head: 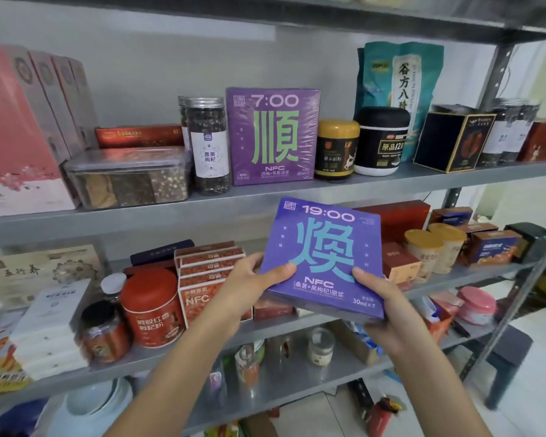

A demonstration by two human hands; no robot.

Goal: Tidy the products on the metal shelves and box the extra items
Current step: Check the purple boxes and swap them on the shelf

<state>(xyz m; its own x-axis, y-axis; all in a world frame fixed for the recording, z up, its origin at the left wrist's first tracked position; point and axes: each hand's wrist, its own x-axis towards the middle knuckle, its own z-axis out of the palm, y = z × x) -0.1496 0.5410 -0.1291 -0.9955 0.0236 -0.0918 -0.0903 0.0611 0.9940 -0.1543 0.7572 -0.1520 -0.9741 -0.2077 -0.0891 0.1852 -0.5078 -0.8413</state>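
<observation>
head view, and from my end both hands have the 19:00 box [325, 257] at centre frame, in front of the middle shelf and just below the 7:00 box [271, 137] at 12 o'clock. the left hand [249, 285] curls round its lower left edge, thumb on the face. the right hand [382, 298] grips the lower right corner the same way. i judge the job about midway: the upper row stands fairly lined up, but the red tin [152, 310] and cartons at 8 o'clock are crowded, the bottom tiers look jumbled, and i see no packing carton. the metal shelves [171, 212] are grey steel against a pale wall. a dark stool [511, 351] sits on light tiles at 4 o'clock.
</observation>
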